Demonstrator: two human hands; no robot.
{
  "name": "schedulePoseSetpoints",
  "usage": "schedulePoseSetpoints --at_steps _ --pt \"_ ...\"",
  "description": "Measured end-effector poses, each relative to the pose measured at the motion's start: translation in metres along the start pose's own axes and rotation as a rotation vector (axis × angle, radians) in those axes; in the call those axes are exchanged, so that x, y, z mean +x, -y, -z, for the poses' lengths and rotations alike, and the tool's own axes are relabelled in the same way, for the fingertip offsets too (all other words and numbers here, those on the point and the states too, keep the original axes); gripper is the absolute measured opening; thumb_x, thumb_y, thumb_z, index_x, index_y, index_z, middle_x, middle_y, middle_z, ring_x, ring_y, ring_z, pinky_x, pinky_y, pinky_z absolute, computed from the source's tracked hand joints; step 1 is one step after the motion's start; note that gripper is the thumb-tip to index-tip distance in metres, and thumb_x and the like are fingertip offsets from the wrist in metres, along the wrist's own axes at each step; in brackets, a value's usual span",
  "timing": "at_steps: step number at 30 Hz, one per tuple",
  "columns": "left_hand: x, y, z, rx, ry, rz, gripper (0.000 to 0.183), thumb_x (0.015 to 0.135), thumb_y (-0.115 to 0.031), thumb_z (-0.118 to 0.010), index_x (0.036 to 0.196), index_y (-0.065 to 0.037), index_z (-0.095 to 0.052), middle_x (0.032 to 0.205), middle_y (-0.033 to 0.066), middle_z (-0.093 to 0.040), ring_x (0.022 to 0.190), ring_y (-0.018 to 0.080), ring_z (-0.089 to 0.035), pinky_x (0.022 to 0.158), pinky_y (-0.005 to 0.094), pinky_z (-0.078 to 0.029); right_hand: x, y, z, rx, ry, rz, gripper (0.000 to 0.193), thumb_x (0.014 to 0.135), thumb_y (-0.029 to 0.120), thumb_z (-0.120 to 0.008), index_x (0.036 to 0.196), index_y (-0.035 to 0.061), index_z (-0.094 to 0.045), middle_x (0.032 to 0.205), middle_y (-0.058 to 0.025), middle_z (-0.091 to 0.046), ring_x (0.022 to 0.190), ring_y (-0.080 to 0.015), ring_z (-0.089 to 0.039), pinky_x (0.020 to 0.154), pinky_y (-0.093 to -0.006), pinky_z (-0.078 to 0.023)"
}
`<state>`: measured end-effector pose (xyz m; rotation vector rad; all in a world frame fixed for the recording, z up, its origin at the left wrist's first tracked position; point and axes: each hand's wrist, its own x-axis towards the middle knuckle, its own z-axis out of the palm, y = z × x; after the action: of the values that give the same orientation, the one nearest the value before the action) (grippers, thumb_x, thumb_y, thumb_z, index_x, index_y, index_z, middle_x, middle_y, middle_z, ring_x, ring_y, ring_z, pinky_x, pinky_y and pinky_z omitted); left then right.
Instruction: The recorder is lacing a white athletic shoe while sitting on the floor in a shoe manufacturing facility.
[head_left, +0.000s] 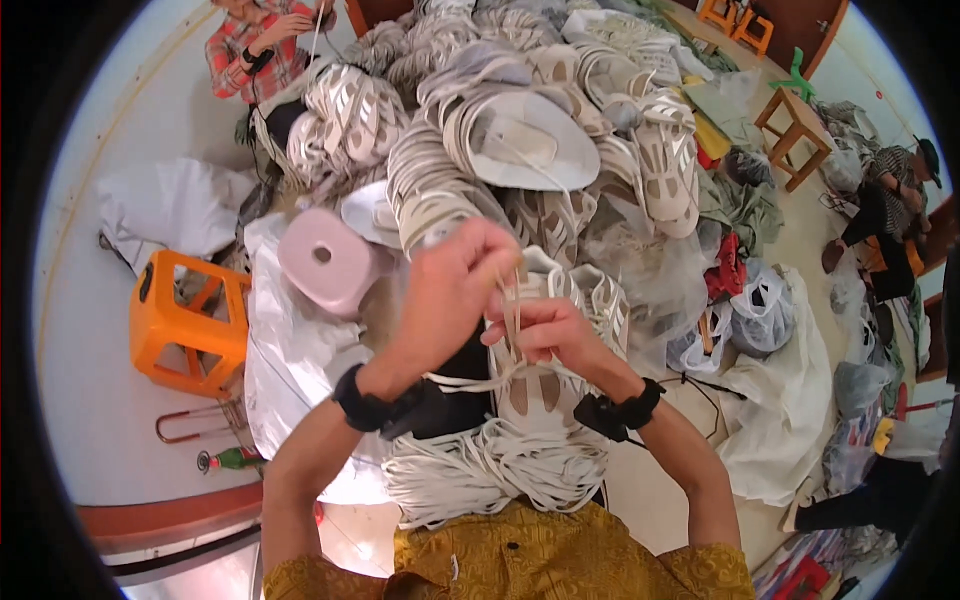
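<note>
My left hand (455, 290) is closed, its fingers pinched on a pale shoelace (513, 325) above my lap. Just to the right and slightly nearer, my right hand (548, 330) pinches the same lace. Beneath them lies a beige and white shoe upper (540, 395), partly hidden by my hands and the lace. Close to my body, a thick bundle of off-white laces (495, 468) rests across my lap. More shoe uppers (605, 305) stand directly beyond my right hand.
Stacked shoe uppers (430, 180) fill the middle and far side. On the left are a pink stool (335, 260) and an orange stool (185, 345). Plastic bags (760, 310) and a wooden stool (800, 135) are on the right. Other people (265, 45) sit around.
</note>
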<state>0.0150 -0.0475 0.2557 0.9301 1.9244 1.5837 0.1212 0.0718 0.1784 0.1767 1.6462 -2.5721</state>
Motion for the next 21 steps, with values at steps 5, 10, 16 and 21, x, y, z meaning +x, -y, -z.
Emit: schedulePoseSetpoints --at_steps 5,10,16,21 --pt "0.015 0.0 0.003 -0.061 0.003 -0.041 0.008 0.082 -0.009 -0.054 0.086 -0.002 -0.055 0.061 0.0036 -0.054 0.05 0.0074 -0.05 0.047 0.0225 -0.041 0.0 -0.01 0.008 -0.074 -0.118 0.005 0.018 0.076 0.014 -0.058 0.085 -0.0005 -0.065 0.062 -0.0012 -0.058 0.043 -0.0025 -0.037 0.041 -0.0171 -0.027" --pt "-0.037 0.043 -0.015 0.834 0.19 -0.868 0.024 0.072 -0.011 -0.061 0.091 0.003 -0.056 0.086 0.012 -0.059 0.077 0.0254 -0.059 0.064 0.032 -0.05 0.011 -0.023 0.042 -0.158 -0.358 0.004 0.019 0.077 0.015 -0.057 0.069 -0.0014 -0.062 0.054 -0.0009 -0.052 0.042 -0.0045 -0.039 0.039 -0.0182 -0.028" --pt "-0.097 0.103 -0.054 0.886 0.665 -0.703 0.051 0.072 -0.028 -0.062 0.108 0.005 -0.048 0.109 0.0176 -0.05 0.11 0.0304 -0.043 0.096 0.0389 -0.033 0.042 0.079 0.046 -0.266 -0.359 0.354 0.019 0.076 0.015 -0.054 0.067 0.0003 -0.06 0.06 -0.0005 -0.053 0.04 -0.003 -0.034 0.036 -0.0185 -0.023" --pt "-0.097 0.106 -0.054 0.819 0.687 -0.739 0.053 0.073 -0.028 -0.061 0.11 0.007 -0.047 0.113 0.0185 -0.048 0.114 0.0311 -0.041 0.098 0.0389 -0.031 0.012 0.307 0.165 -0.49 -0.022 0.511 0.022 0.087 0.014 -0.047 0.1 -0.0003 -0.056 0.08 -0.0032 -0.056 0.059 -0.0052 -0.048 0.049 -0.0181 -0.039"
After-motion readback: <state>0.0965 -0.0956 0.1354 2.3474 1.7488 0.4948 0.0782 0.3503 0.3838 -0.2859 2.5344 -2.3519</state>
